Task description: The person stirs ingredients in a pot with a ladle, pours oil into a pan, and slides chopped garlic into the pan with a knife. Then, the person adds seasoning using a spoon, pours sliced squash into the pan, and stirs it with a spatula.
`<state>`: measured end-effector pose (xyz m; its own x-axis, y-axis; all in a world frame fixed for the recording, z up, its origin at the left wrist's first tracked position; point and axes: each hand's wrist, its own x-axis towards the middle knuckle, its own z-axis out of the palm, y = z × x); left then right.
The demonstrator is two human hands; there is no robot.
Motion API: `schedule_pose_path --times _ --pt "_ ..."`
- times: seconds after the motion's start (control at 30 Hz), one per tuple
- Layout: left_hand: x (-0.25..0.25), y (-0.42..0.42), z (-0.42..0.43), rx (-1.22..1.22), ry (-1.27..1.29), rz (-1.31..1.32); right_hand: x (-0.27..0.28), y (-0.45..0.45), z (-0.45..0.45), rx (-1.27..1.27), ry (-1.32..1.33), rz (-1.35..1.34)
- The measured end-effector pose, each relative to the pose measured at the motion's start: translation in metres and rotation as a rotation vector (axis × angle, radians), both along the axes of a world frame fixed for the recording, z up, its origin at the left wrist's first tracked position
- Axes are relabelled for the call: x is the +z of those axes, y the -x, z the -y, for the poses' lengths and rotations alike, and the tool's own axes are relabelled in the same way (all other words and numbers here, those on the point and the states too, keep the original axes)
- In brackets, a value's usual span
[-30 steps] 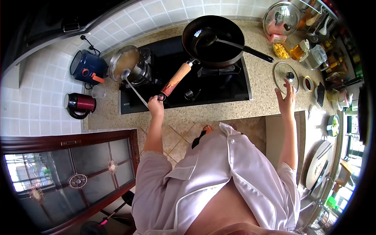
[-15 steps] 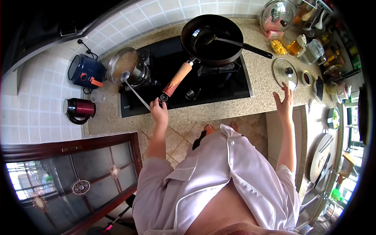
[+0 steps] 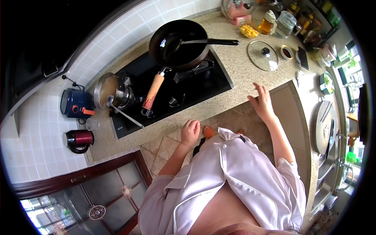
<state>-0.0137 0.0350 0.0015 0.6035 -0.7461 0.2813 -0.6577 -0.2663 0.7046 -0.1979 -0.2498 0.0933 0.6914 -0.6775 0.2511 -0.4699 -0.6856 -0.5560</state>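
My left hand [image 3: 190,133] hangs just in front of the counter edge, its fingers curled together with nothing visible in them. Fingers spread and holding nothing, my right hand [image 3: 261,102] hovers by the counter's front edge, below the glass lid [image 3: 258,58]. On the black gas stove [image 3: 184,88] stands a dark wok [image 3: 178,31] with a wooden handle [image 3: 154,91] pointing at me. A spatula [image 3: 196,41] rests in the wok, its black handle over the rim. Left of it, a steel pot [image 3: 124,96] has a ladle [image 3: 125,113] lying across it.
Along the left wall stand a blue appliance [image 3: 76,102] and a red kettle [image 3: 80,141]. At the back right are a bowl of yellow food [image 3: 249,30], an oil jug [image 3: 268,22], a glass jar [image 3: 285,24] and a small sauce bowl [image 3: 286,52]. A round board [image 3: 322,125] lies at right.
My left hand has left the stove's front knob and drawn back to the right. The view has turned toward the right. My right hand stays open and is lower, farther from the lid.
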Motion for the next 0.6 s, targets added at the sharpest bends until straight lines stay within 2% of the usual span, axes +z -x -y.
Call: schedule_pose_path --times 0.23,0.4,0.6 --pt "0.007 0.066 0.05 -0.194 -0.061 -0.01 -0.023 0.07 -0.016 0.137 -0.035 0.002" --pt "-0.006 0.144 0.097 -0.35 -0.155 -0.029 -0.038 0.184 -0.001 0.108 -0.042 -0.025" --pt "-0.03 0.242 0.169 -0.564 -0.178 -0.086 -0.055 0.333 0.022 -0.133 -0.095 -0.025"
